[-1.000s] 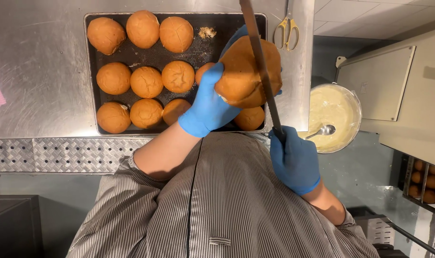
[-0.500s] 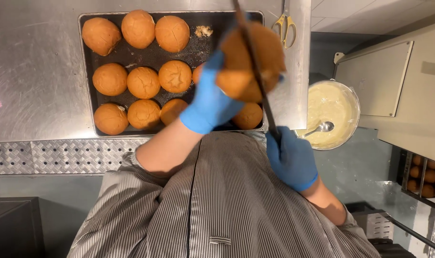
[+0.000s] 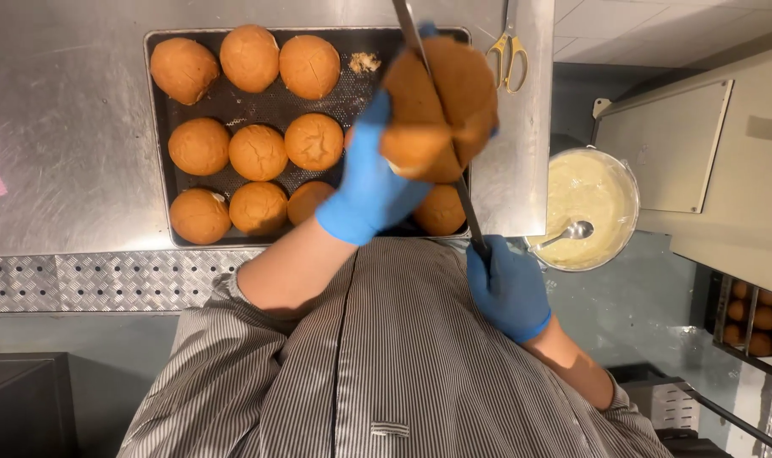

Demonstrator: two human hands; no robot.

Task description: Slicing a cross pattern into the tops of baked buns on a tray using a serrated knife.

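The steel bench (image 3: 72,127) fills the upper left of the head view, and on it lies a dark perforated baking tray (image 3: 161,127), its long side running along the bench edge so that every row lies within an arm's reach of the person in the striped jacket (image 3: 386,365). Round brown buns (image 3: 258,153) sit in rows on the tray, close but mostly apart; the right-hand column is largely hidden behind the raised hands, and a few crumbs lie in one bare spot near the top rim. To the right, off the bench edge and lower, a round bowl of pale cream (image 3: 585,203) stands with a spoon (image 3: 568,233) resting in it, near the knife hand yet clear of the blade. Yellow-handled scissors (image 3: 506,55) lie at the bench's far right corner, well apart from the work. A rack of more buns (image 3: 755,318) shows at the lower right edge. The left hand (image 3: 373,182), in a blue glove, has its grip closed around a bun (image 3: 441,106) held up above the tray, fingers wrapped round the near side so that the blade can pass without meeting them. The right hand (image 3: 509,288), also gloved, grips the handle of a long knife (image 3: 437,119), whose blade runs through the held bun, splitting it into two halves that gape slightly along the cut.
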